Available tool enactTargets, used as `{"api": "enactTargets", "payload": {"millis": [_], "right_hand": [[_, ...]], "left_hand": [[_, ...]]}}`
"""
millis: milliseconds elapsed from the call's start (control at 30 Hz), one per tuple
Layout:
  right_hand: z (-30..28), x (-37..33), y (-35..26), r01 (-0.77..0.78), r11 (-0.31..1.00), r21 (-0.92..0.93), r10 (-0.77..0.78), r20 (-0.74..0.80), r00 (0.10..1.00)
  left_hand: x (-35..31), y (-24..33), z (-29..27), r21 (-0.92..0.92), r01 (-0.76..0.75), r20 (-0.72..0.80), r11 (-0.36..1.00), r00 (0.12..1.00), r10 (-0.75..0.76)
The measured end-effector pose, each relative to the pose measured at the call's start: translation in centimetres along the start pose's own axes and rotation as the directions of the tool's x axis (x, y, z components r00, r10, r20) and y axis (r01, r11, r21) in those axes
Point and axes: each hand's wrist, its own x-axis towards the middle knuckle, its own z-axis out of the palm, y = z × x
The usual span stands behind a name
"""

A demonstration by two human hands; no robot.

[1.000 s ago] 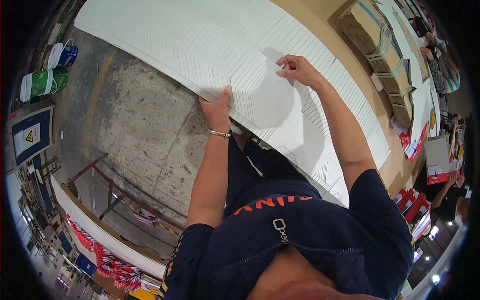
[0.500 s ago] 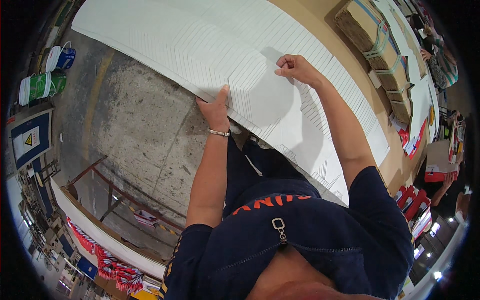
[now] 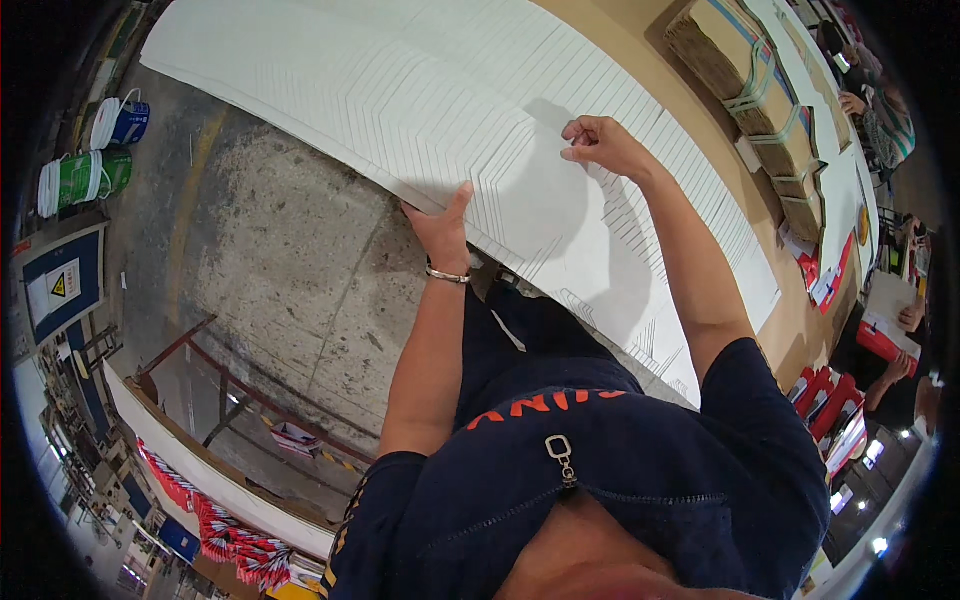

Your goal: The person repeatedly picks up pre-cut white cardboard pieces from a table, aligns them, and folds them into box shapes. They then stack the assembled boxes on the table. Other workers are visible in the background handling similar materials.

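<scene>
Sheets, white, overlapping in stepped rows, lie across the tan table, their near edge running diag. past the person's front, over the floor. L hand is at that edge, thumb on top, other fingers mostly hidden below; looks like a grip on the edge, w/ bracelet on the wrist. R hand is above the sheets' mid part, fingers curled, narrow gap btwn thumb & index, nothing visible in them; can't tell if it touches. Shadow falls on sheets just beside it. Strapped brown bundles sit on the far side, apart from sheets. Far L: blue bucket & green bucket, both w/ white. Co-worker's hand shows far R.
</scene>
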Motion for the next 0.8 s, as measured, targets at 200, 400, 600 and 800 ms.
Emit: {"api": "enactTargets", "payload": {"millis": [200, 400, 600, 800], "right_hand": [[-0.4, -0.2, 0.3, -0.024, 0.999, 0.039, 0.021, 0.066, 0.998], [-0.5, -0.3, 0.1, -0.065, 0.995, 0.077, 0.059, 0.073, 0.996], [-0.3, -0.2, 0.4, -0.013, 1.000, 0.025, 0.011, 0.086, 0.996], [-0.5, 0.2, 2.0, -0.024, 1.000, 0.007, 0.023, 0.041, 0.999]], "left_hand": [[-0.1, 0.1, 0.5, -0.010, 0.015, -0.033, 1.000, 0.999, -0.015], [-0.3, 0.1, 0.7, 0.003, -0.004, -0.070, 1.000, 0.998, 0.004], [-0.6, -0.3, 0.6, 0.099, -0.026, -0.131, 0.995, 0.991, 0.039], [0.5, -1.2, -0.2, 0.325, -0.058, -0.120, 0.944, 0.987, 0.102]]}}
